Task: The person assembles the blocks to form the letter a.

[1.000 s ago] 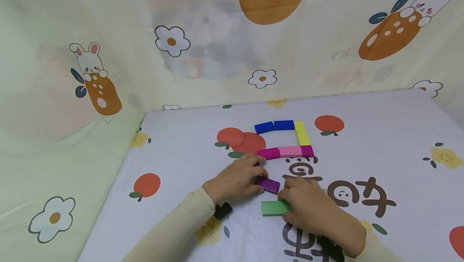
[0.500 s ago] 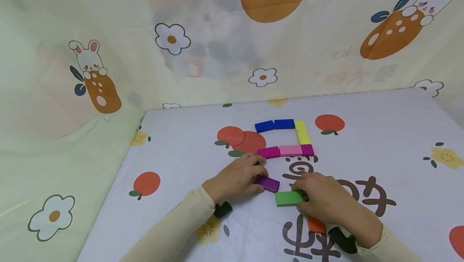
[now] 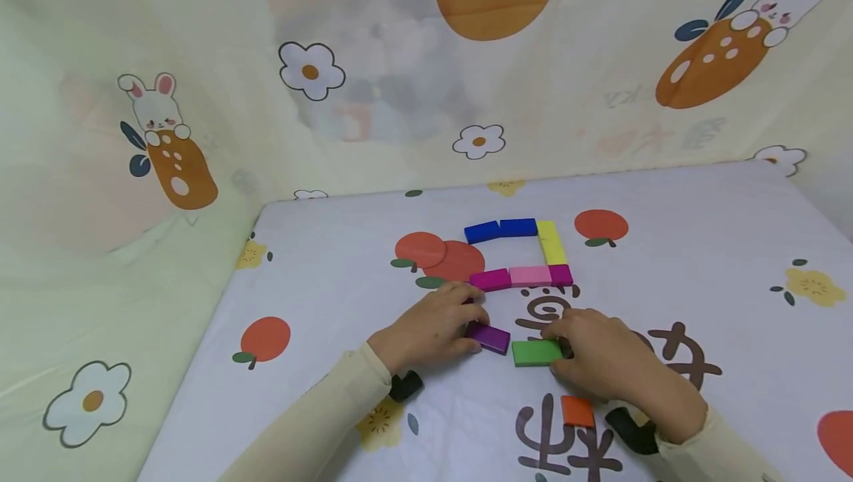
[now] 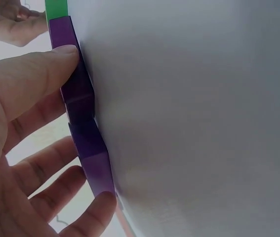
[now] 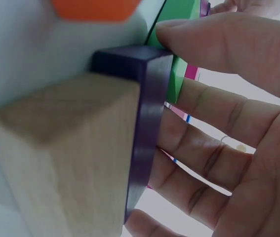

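Note:
My left hand (image 3: 433, 323) holds two purple blocks laid end to end at an angle. In the left wrist view the thumb presses the upper purple block (image 4: 78, 89), while the little finger touches the lower purple block (image 4: 98, 170). Between thumb and index finger, my right hand (image 3: 603, 352) pinches the right end of a green block (image 3: 535, 353). The green block's left end lies close to the purple one. Beneath the right palm, a dark purple block (image 5: 152, 108) and a plain wooden block (image 5: 70, 158) stand side by side in the right wrist view.
Farther back, two blue blocks (image 3: 517, 227), a yellow block (image 3: 551, 243), a pink block (image 3: 529, 277) and two magenta blocks (image 3: 489, 280) form a three-sided outline. An orange block (image 3: 577, 411) lies nearer me. A printed white cloth (image 3: 320, 267) covers the table.
My right hand has slid the green block rightward and away from me, alongside the purple block's end. The orange block has come into view below that hand. The left hand has stayed put.

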Demonstrator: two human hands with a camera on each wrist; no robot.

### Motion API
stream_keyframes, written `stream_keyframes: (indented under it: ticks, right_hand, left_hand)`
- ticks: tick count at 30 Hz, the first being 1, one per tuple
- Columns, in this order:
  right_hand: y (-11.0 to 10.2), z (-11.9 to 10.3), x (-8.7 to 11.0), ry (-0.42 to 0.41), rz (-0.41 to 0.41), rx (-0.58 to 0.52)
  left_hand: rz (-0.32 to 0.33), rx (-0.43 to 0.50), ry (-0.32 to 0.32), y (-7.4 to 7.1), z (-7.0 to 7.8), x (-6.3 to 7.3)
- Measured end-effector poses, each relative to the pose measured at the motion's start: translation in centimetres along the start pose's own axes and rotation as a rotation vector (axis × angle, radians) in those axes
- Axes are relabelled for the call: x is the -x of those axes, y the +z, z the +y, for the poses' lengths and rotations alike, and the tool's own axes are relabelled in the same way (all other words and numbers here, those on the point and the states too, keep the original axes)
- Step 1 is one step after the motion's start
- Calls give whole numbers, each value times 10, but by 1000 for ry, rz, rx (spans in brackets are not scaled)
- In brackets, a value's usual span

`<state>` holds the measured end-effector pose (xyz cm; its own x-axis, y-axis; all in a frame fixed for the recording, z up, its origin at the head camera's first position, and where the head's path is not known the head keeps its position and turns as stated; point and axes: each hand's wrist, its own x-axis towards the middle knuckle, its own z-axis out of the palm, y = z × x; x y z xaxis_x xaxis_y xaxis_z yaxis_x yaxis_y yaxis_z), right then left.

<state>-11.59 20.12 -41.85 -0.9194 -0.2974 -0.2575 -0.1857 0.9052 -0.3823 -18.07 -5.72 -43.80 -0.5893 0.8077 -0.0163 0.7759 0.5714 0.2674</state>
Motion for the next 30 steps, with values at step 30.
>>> stream_keyframes:
  ticks: [30]
  right_hand:
    - [-1,13,6,-1,133,-58]
  left_hand:
    - [1,-82,-28,0,15,-5]
